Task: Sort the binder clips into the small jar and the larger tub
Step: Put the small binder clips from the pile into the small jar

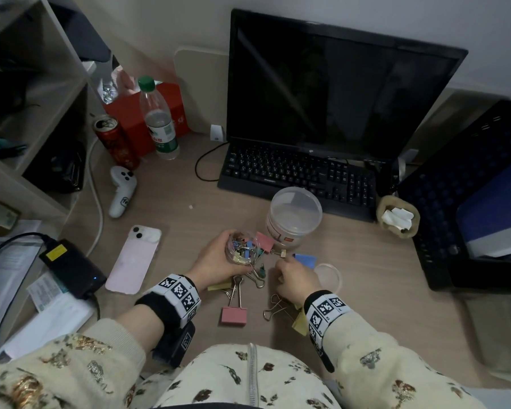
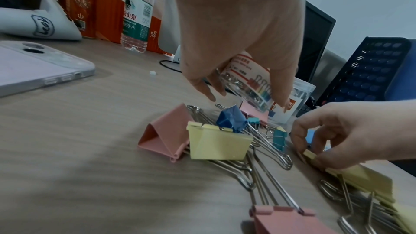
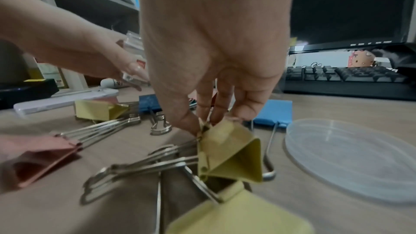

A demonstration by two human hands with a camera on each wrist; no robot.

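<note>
While wrapped round the small jar [image 1: 242, 247], holds it just above the desk [image 1: 381, 284] and tips it a bit (that is the left hand [image 1: 216, 262], fingers bent round the clear wall). Shows lots of little binder clips inside that jar, blue, yellow and silver.

Pinches a yellow clip [image 3: 229, 149] at its wire handle with thumb and fingertips (the right hand [image 1: 292, 276], low over the desk, just right of the jar). Hard to tell how big this clip is.

Stands upright and open behind the jar, in front of the black keyboard [image 1: 301, 175]: the larger tub [image 1: 292, 219]. Cannot tell what is inside it.

Lies flat just right of the right hand: a round clear lid [image 1: 328, 277].

Lie loose on the desk between and below the hands: big clips with long silver handles. Among them a pink clip [image 1: 233, 315] near the body, a blue clip [image 1: 306, 259] beside the right fingers, another pink one [image 1: 264, 242] touching the tub.

Lies face down, left of the left hand: a pink phone [image 1: 135, 258].
</note>
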